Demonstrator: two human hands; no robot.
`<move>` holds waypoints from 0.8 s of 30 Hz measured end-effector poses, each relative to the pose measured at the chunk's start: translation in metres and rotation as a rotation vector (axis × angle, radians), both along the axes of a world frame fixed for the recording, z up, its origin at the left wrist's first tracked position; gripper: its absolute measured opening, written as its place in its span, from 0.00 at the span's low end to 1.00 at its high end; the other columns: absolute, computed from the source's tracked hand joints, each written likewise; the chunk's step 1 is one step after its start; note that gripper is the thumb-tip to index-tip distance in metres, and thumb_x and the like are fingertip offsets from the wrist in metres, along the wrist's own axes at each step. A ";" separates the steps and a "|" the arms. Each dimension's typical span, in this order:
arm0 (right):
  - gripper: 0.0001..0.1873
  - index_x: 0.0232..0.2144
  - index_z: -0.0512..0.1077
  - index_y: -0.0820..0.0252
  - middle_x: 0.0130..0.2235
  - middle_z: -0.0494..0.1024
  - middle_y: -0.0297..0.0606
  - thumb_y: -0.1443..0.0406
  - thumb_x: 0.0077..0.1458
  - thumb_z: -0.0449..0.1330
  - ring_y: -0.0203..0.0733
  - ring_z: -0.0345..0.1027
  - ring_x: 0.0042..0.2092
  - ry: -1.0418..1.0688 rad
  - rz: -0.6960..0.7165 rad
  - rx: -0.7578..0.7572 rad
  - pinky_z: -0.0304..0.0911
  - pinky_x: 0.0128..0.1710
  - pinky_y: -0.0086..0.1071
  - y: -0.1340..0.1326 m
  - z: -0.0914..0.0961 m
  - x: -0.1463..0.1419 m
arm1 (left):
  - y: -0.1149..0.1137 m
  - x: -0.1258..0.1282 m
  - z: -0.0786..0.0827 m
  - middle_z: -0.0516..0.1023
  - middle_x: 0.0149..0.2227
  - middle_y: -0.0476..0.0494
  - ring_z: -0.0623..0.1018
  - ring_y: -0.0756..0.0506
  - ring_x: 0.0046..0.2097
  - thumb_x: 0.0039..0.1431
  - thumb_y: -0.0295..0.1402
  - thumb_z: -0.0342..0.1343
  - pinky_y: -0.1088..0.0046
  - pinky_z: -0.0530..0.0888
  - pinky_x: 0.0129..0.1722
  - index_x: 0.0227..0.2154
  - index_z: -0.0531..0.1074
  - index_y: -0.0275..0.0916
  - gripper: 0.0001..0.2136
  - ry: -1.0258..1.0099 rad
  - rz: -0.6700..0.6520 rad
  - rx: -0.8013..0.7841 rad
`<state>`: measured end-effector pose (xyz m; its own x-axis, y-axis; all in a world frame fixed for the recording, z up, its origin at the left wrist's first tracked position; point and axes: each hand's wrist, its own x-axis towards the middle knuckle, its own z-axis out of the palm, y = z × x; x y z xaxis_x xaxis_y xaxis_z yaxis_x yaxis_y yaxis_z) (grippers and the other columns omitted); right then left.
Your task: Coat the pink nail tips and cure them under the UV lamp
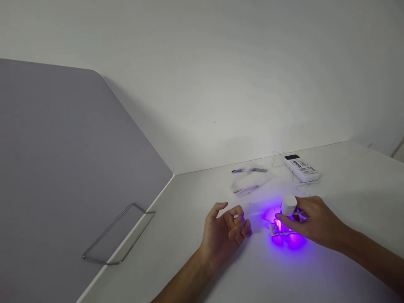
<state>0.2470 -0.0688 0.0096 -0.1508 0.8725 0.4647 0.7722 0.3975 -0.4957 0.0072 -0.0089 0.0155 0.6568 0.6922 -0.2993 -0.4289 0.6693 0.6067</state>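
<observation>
My right hand [315,221] grips a small white UV lamp [288,205] between thumb and fingers. Violet light glows beneath it, over a small pale flat piece [273,229] on the white table; the glare hides its details. My left hand [225,231] rests palm up to the left of the light. Its thumb stands apart, its fingers are loosely bent, and nothing lies in it.
A white power bank with a dark display [303,168] and a thin cable lies at the back right. Clear plastic wrapping [249,179] with thin dark-tipped strips lies near the wall. On the left a grey board [63,168] leans by a wire stand [118,235].
</observation>
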 end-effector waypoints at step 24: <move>0.21 0.20 0.67 0.57 0.16 0.66 0.28 0.53 0.60 0.58 0.32 0.57 0.17 0.017 -0.017 -0.041 0.53 0.18 0.26 -0.001 0.000 0.000 | -0.001 0.000 -0.001 0.51 0.10 0.51 0.61 0.46 0.25 0.53 0.42 0.53 0.72 0.65 0.31 0.19 0.72 0.34 0.16 -0.007 -0.011 0.021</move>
